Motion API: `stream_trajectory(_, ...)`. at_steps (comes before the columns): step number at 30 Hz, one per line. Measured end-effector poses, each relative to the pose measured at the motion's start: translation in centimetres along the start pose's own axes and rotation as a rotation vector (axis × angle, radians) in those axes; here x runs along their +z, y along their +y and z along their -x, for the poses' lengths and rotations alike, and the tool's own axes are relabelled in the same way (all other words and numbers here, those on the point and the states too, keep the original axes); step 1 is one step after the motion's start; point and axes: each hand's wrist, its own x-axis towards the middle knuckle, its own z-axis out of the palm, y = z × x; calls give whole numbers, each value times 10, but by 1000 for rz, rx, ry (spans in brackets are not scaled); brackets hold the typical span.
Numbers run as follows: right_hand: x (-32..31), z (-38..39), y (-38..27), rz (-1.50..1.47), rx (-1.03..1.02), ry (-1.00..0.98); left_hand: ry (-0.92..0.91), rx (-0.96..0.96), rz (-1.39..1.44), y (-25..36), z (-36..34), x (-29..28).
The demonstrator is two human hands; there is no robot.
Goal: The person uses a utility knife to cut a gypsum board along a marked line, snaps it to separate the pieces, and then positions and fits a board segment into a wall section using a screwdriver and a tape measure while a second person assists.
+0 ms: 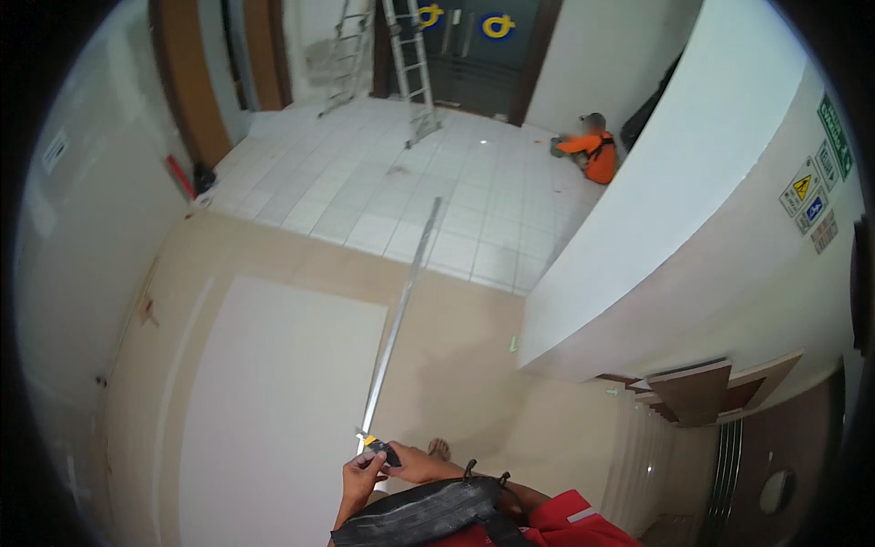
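My left hand (358, 476) and my right hand (412, 463) meet low in the view, both closed on a small black and yellow device (380, 448). A long thin silvery strip (402, 305) runs from that device up across the beige floor (456, 346) to the edge of the white tiles. A black strap (428, 510) crosses my red clothing below the hands.
A large white panel (273, 410) lies on the beige floor to the left of the strip. A curved white wall (674, 210) with safety signs (811, 196) rises on the right. Far off stand ladders (410, 64) on white tiles, and a person in orange (591, 150) crouches by the wall.
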Motion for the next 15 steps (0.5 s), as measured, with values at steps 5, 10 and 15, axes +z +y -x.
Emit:
stream_trajectory(5, -221, 1, 148, 245, 374, 301, -82, -90, -852, -12, -101, -18)
stream_trajectory(10, -354, 77, 275, -140, 934, 822, 3, -427, -1110, 22, -182, -73)
stream_trajectory(15, -395, 135, 300, -380, 1083, 897, -125, -380, -1366, 105, -335, -34)
